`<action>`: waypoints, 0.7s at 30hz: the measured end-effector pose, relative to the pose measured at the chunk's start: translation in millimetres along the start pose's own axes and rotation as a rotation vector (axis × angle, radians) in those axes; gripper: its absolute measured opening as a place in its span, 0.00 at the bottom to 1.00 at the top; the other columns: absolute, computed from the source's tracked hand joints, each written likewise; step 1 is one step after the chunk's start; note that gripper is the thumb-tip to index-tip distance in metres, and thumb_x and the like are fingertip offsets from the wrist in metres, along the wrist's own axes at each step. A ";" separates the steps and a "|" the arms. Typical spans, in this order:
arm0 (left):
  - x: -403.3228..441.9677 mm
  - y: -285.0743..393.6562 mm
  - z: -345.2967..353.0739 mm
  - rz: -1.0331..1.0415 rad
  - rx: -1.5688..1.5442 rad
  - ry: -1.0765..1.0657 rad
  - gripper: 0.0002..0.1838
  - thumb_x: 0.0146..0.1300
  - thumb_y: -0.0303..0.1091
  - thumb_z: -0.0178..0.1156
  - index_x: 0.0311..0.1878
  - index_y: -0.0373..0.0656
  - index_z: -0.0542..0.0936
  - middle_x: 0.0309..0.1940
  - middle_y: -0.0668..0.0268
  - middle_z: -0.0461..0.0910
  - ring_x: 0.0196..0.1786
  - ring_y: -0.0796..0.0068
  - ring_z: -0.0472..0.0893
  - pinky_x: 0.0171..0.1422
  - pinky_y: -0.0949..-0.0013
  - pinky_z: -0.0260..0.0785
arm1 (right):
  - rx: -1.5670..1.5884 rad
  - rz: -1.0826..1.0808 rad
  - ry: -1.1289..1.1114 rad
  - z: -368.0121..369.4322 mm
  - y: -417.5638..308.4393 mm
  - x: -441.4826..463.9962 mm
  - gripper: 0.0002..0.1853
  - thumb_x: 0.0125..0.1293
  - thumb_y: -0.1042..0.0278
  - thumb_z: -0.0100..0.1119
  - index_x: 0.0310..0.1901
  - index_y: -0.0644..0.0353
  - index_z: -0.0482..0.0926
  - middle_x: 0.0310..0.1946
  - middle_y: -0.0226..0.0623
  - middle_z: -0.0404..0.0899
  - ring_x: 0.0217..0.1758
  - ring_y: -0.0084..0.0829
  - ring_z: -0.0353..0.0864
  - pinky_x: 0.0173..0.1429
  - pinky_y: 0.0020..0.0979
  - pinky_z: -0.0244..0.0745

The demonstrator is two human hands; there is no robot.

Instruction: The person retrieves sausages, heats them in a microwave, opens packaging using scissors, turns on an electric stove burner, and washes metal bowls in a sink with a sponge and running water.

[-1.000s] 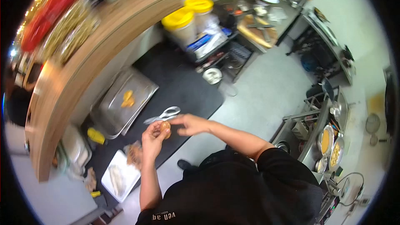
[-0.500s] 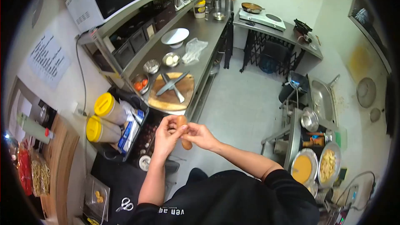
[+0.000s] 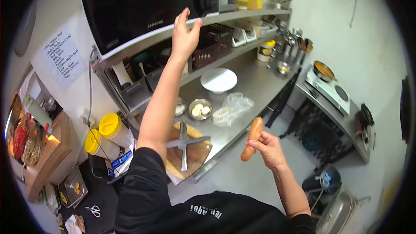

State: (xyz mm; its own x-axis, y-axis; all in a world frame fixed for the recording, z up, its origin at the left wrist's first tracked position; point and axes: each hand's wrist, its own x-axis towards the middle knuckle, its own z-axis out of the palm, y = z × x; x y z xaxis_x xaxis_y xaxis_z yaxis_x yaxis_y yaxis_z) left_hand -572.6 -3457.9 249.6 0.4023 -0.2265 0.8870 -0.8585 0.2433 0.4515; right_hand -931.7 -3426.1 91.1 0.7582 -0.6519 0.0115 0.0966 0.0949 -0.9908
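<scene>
My left hand (image 3: 186,34) is raised in front of the lower edge of a white and black microwave (image 3: 138,13), fingers stretched out and holding nothing. Whether the fingertips touch the microwave cannot be told. In my right hand (image 3: 271,149), a sausage (image 3: 257,129) is gripped around its middle between thumb and fingers, tilted and held above the floor. Left of it, crossed knives (image 3: 184,143) lie on a wooden cutting board (image 3: 199,154).
On the steel counter (image 3: 253,78) are a white round stand (image 3: 219,80), a bowl of pale rounded pieces (image 3: 200,109) and a clear plastic bag (image 3: 234,108). Yellow-lidded containers (image 3: 111,125) stand at left. A pan (image 3: 324,70) sits on the cooktop at right.
My hands have parted. The left let go of the sausage and rose to the microwave; the right moved off to the right with the sausage. The view has shifted up toward the shelf.
</scene>
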 end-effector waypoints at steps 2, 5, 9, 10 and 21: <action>51.5 -21.8 49.9 -0.025 0.054 0.072 0.27 0.63 0.38 0.58 0.61 0.31 0.69 0.54 0.51 0.76 0.55 0.54 0.78 0.57 0.61 0.70 | 0.042 0.006 -0.032 -34.9 -12.5 32.5 0.15 0.59 0.67 0.67 0.45 0.63 0.78 0.33 0.30 0.81 0.35 0.20 0.78 0.37 0.23 0.69; 90.0 -35.3 97.5 -0.028 0.067 0.040 0.25 0.67 0.42 0.51 0.57 0.28 0.70 0.37 0.50 0.82 0.45 0.51 0.81 0.54 0.58 0.70 | 0.038 0.033 -0.133 -89.2 -18.1 93.0 0.15 0.58 0.67 0.69 0.45 0.62 0.79 0.32 0.29 0.81 0.34 0.18 0.77 0.36 0.21 0.68; 85.6 3.2 112.6 -0.258 0.247 0.090 0.20 0.72 0.45 0.48 0.41 0.32 0.71 0.27 0.62 0.77 0.26 0.76 0.77 0.32 0.70 0.70 | -0.023 0.056 -0.403 -132.2 -41.0 192.7 0.13 0.58 0.66 0.68 0.43 0.62 0.80 0.31 0.29 0.81 0.32 0.17 0.76 0.34 0.21 0.67; 68.1 53.2 105.4 -0.317 0.141 0.056 0.21 0.71 0.47 0.49 0.41 0.33 0.72 0.26 0.65 0.76 0.25 0.78 0.75 0.31 0.72 0.68 | -0.030 0.026 -0.490 -135.8 -45.8 216.9 0.13 0.59 0.66 0.68 0.42 0.62 0.80 0.31 0.28 0.81 0.31 0.17 0.75 0.34 0.21 0.66; -63.0 235.8 -33.2 -0.171 -0.111 0.533 0.25 0.75 0.53 0.36 0.48 0.37 0.70 0.22 0.71 0.65 0.25 0.82 0.65 0.31 0.77 0.59 | -0.247 -0.723 -0.718 -15.9 -208.6 404.3 0.14 0.60 0.58 0.66 0.35 0.63 0.79 0.22 0.23 0.75 0.23 0.12 0.68 0.25 0.18 0.61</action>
State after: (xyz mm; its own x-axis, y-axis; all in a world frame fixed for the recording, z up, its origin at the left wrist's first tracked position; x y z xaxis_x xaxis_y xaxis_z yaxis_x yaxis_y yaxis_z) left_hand -789.8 -3354.9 303.4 0.6618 0.2291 0.7138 -0.7404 0.3488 0.5745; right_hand -655.5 -3721.4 300.3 0.7846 0.1153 0.6092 0.6063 -0.3483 -0.7149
